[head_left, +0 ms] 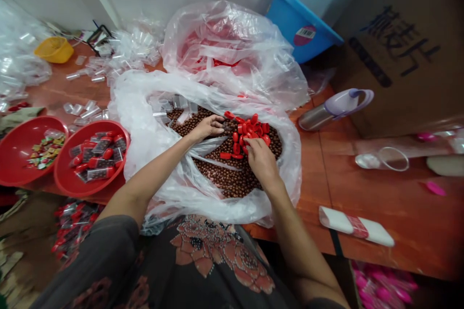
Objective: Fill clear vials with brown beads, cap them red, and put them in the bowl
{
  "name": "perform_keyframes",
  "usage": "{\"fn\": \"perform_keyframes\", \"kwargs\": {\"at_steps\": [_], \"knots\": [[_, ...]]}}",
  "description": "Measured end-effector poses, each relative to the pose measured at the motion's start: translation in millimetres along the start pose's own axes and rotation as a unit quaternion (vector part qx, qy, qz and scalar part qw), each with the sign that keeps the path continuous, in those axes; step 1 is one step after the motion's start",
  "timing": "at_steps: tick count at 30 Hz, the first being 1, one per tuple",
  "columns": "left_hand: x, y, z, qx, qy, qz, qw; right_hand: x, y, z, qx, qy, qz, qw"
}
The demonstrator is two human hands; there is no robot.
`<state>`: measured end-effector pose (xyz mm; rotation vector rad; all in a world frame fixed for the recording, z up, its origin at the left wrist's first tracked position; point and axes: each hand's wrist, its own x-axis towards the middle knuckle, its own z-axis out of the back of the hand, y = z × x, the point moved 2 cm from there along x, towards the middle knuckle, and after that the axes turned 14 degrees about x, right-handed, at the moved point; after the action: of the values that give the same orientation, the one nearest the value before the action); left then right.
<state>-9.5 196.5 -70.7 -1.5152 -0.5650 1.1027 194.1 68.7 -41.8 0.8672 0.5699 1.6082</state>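
Brown chocolate balls (232,181) fill a wide open white plastic bag (152,101) in front of me. My left hand (208,129) is above the balls, its fingers closed around what looks like a small clear plastic tube (229,128) with dark balls in it. A heap of red caps (253,128) lies on the balls to the right. My right hand (261,158) is at the near edge of this heap, fingertips pinched on a red cap that they partly hide. Several empty clear tubes (181,102) rest on the balls at the bag's far left.
On the left are a red bowl (61,174) of filled, capped tubes and another red bowl (10,147) of small wrapped pieces. Behind stand a bag of red pieces (232,34) and a blue basin (300,14). A bottle (326,110) and a large carton (406,58) are right.
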Motion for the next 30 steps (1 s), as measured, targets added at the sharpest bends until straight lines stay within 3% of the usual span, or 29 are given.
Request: {"fn": "perform_keyframes", "kwargs": {"at_steps": [7,15,19,25,30], "knots": [[-24,-17,5.1,-0.056,-0.001,-0.026,0.998,-2,3,-11,-0.029,0.029,0.020,0.999],[-87,-32,-0.5,-0.167,-0.006,-0.043,0.985,-2,22,-32,-0.171,0.109,-0.007,0.979],[-110,-31,-4.9,-0.162,-0.043,-0.072,0.983,-1,26,-35,-0.176,0.139,-0.022,0.974],[-124,-24,-4.4,-0.142,-0.059,-0.069,0.986,-6,22,-39,-0.203,0.162,-0.021,0.965],[-135,-16,-4.4,-0.129,-0.057,-0.052,0.989,-14,19,-43,-0.178,0.134,0.001,0.975]]}}
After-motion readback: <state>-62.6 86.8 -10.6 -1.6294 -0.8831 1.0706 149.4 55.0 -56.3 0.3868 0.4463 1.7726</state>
